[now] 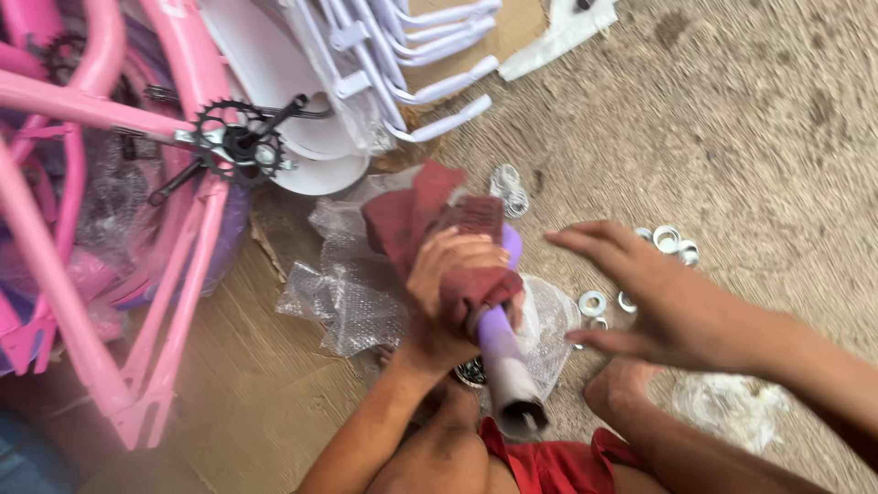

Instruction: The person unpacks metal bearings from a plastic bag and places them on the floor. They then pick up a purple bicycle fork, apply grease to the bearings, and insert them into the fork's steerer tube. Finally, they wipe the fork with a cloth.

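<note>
My left hand [453, 288] grips a dark red cloth [412, 215] wrapped around a purple tube [501, 352]. The tube points toward me, its open grey end near my knees. My right hand [654, 293] hovers open, fingers spread, just right of the tube and above several silver washers and rings [672, 242] lying on the rough concrete ground. One washer [592, 303] lies right below its fingers.
A pink bicycle frame [101, 229] with a black chainring and crank [240, 142] lies at left on cardboard [265, 384]. White mudguards and wire racks [384, 64] sit at top. Bubble wrap [343, 297] lies beneath the tube, a clear plastic bag [727, 407] at right.
</note>
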